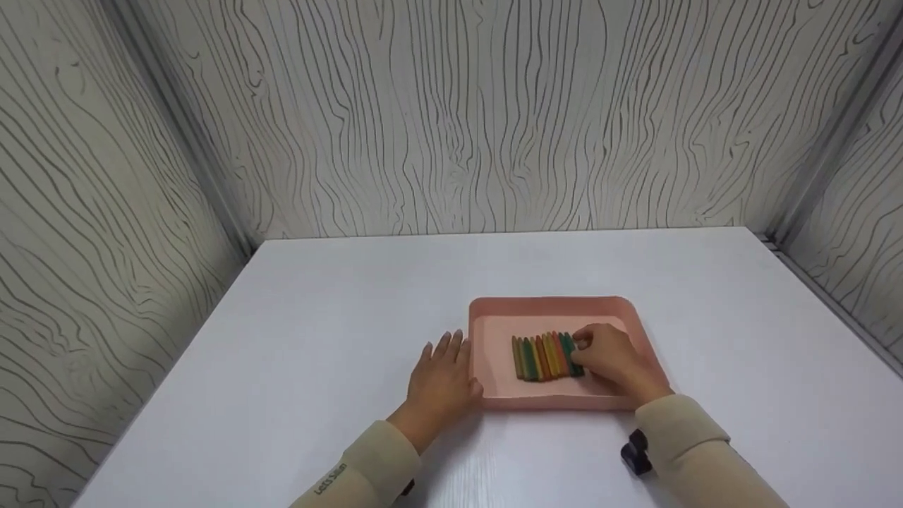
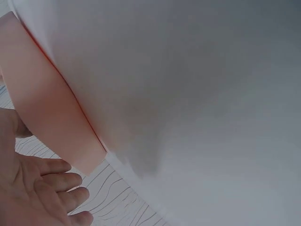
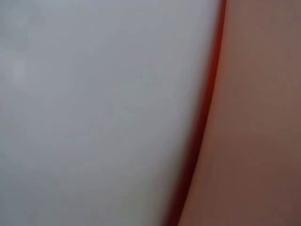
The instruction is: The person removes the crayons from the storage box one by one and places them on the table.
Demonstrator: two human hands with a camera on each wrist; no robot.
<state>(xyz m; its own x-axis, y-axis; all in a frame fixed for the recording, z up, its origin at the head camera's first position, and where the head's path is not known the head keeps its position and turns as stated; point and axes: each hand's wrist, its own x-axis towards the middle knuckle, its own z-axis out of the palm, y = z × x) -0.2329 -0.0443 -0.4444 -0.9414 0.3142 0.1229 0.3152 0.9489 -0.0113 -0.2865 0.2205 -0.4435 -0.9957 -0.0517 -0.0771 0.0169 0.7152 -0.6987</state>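
Note:
A row of several crayons in green, yellow, orange and red lies side by side in a shallow pink tray. My right hand is over the tray, its curled fingers and thumb pinching a dark green crayon at the row's right end; the hand partly covers it. Flat on the table, my left hand rests against the tray's left side with straight fingers. The left wrist view shows that hand beside the tray wall. Only the tray wall and table appear in the right wrist view.
The tray stands on a white table, right of its middle. Panels with a wood-grain pattern enclose the back and both sides. A dark wrist device sits under the right sleeve.

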